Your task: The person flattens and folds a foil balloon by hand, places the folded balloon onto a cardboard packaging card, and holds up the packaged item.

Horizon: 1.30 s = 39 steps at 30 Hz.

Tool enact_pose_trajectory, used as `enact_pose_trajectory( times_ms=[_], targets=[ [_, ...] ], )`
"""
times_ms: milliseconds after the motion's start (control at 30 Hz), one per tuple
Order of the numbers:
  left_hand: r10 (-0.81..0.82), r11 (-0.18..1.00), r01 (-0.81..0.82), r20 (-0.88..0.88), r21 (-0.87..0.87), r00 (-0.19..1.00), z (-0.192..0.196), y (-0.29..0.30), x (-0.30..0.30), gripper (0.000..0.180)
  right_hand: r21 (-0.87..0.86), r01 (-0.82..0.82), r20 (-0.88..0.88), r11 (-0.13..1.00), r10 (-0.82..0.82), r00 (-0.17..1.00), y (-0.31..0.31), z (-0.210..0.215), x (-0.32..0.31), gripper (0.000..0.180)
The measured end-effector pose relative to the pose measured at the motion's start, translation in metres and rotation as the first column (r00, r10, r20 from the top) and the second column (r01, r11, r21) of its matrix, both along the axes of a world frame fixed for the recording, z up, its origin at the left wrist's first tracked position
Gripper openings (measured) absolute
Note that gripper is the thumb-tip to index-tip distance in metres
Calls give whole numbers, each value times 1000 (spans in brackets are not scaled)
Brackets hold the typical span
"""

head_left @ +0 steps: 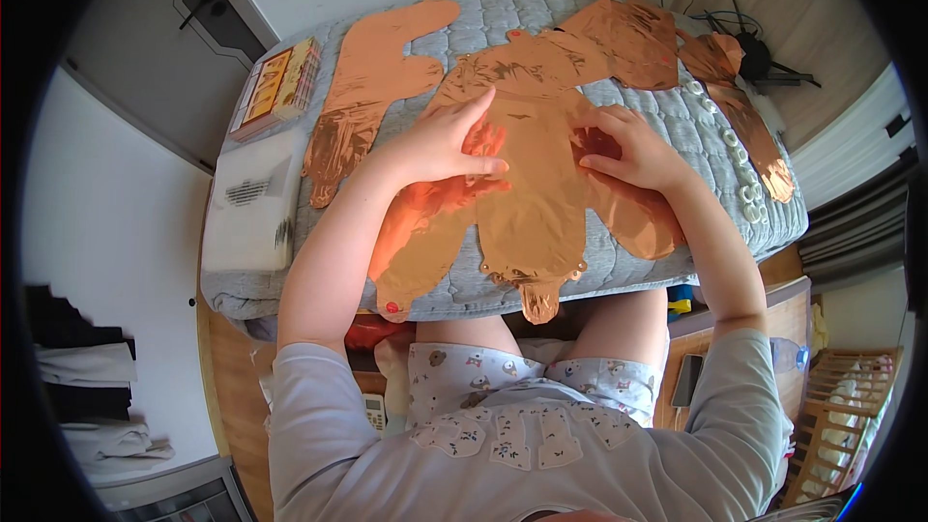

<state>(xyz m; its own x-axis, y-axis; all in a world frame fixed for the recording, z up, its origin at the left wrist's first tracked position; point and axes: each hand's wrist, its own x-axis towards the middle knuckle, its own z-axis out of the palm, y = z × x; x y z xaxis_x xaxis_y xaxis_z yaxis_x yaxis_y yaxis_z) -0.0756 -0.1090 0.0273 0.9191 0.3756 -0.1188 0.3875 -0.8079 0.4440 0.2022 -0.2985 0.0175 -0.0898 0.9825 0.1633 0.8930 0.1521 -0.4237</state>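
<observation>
Several flat, uninflated copper-coloured foil balloons lie on a grey quilted bed (667, 116). My left hand (447, 140) presses fingers spread on the stack of foil balloons (527, 184) in front of me, index finger pointing right along the foil. My right hand (633, 147) rests on the same stack, its fingertips pinching or pressing the foil near the middle. Another letter-shaped foil balloon (372, 72) lies flat farther left. More crumpled foil pieces (633, 39) lie at the far edge of the bed.
A white flat box (253, 201) and a colourful carton (278, 85) sit at the bed's left side. A foil strip with white rings (754, 145) runs down the right edge. Black cables (749, 48) lie at the back right. A wooden crib (841, 416) stands at the lower right.
</observation>
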Motion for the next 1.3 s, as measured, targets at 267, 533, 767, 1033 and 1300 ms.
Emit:
enact_pose_trajectory(
  times_ms=[267, 533, 767, 1033, 1300],
  targets=[
    [1, 997, 13, 177, -79, 984, 0, 13, 0, 99, 69, -88, 77, 994, 83, 994, -3, 0, 4, 35],
    [75, 997, -71, 218, -30, 973, -8, 28, 4, 105, 78, -86, 78, 993, 80, 994, 1, 0, 5, 34],
    [-102, 956, 107, -31, 275, 994, -19, 22, 6, 135, 72, -88, 47, 993, 85, 995, -2, -3, 5, 36],
    [-50, 957, 56, -30, 285, 998, -12, 18, 11, 133, 78, -61, 3, 995, 61, 998, -3, 1, 3, 41],
    [-54, 955, 66, -48, 289, 997, -8, 21, 11, 137, 81, -86, 19, 993, 85, 996, 0, 3, 3, 39]
  ],
)
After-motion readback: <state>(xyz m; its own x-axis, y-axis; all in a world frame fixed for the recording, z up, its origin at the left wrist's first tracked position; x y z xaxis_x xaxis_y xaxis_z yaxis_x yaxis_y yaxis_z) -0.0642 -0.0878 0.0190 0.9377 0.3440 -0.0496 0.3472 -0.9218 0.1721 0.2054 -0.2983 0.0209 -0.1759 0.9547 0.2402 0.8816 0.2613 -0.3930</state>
